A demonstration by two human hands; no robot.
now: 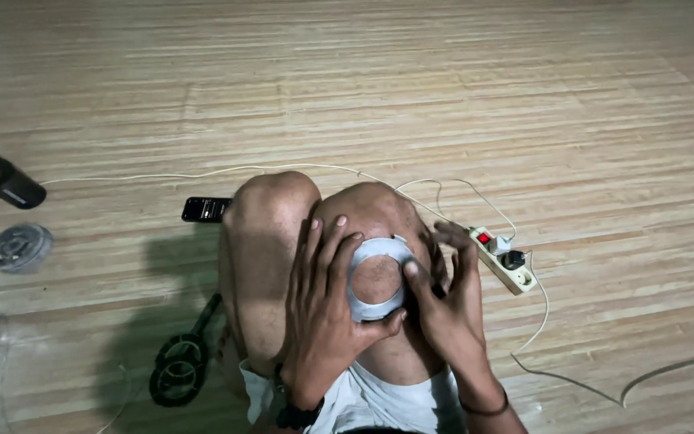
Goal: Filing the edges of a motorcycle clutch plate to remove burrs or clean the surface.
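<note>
Both hands, left hand [327, 309], right hand [447, 301], grasping grey ring [375, 277] on knee, far rim hidden

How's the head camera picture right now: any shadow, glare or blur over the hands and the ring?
Head view: dim, warm light; a dark shadow falls on the floor left of the knees. The left hand, right hand and grey ring read clearly, slightly soft. No glare; edges bow slightly.
</note>
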